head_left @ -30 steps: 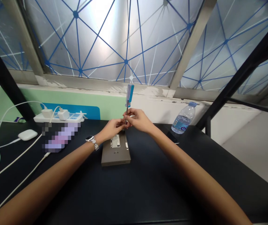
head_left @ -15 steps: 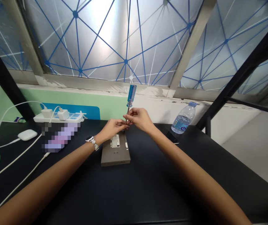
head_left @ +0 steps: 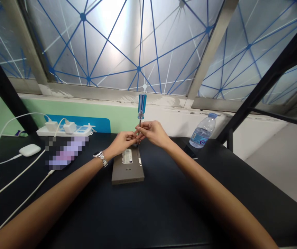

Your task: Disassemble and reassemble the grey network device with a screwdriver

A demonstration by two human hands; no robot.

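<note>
Along the far edge of the counter (head_left: 169,211), at its left part, there is a white power strip (head_left: 83,130) with two plugs in it, and nearer lie a white case (head_left: 30,150) and a purple thing (head_left: 67,152), which is blurred into squares. The left hand (head_left: 123,142), with a silver watch (head_left: 101,158) at the wrist, has its fingers close together; I cannot tell if they grip anything. Under it, toward the middle of the far edge, lies a flat brown-grey box (head_left: 128,171) with a pale label. Above the far end of this box stands a screwdriver (head_left: 142,103), nearly upright, its blue handle up. The right hand (head_left: 152,133) pinches its shaft below the handle. Near the far right corner are a flat dark thing (head_left: 189,152) and, just behind it, an upright water bottle (head_left: 202,132)
</note>
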